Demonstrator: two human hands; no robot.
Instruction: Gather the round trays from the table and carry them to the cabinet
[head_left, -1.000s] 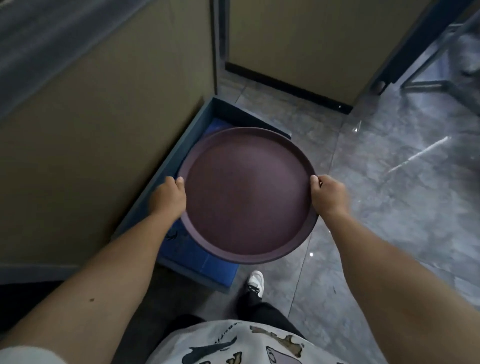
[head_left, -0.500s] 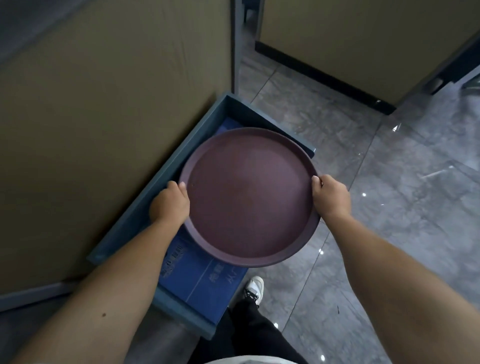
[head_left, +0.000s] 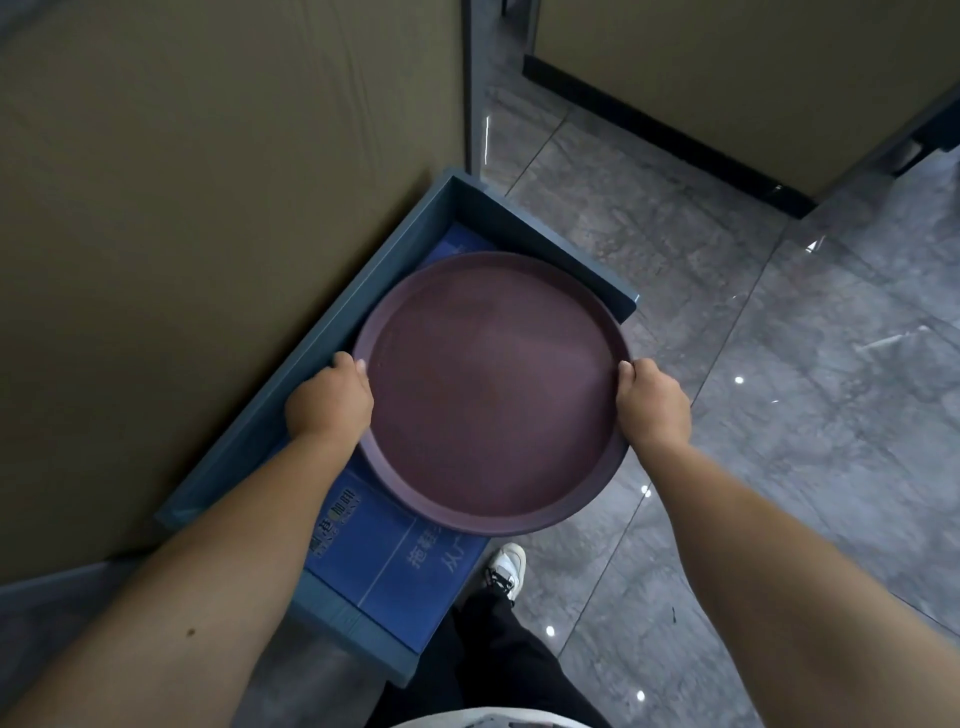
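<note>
You are holding a round tray, dark purple-brown with a raised rim, level in front of you with both arms stretched out. Your left hand is closed around the tray's left edge, thumb lying over the rim and the other fingers hidden underneath. Your right hand grips the opposite edge the same way, thumb on top of the rim. The tray's inside is bare, and whether more trays are stacked under it cannot be told from above. The tray hangs in the air over an open blue-grey drawer that juts out from the base of a tan cabinet panel on your left; most of the tray is above the drawer, while its right part reaches out past the drawer's side over the grey marbled floor. Inside the drawer, below the tray, lies a flat blue box with white printed characters. Near the drawer's closest corner you can see your dark trouser leg and a white shoe on the floor.
</note>
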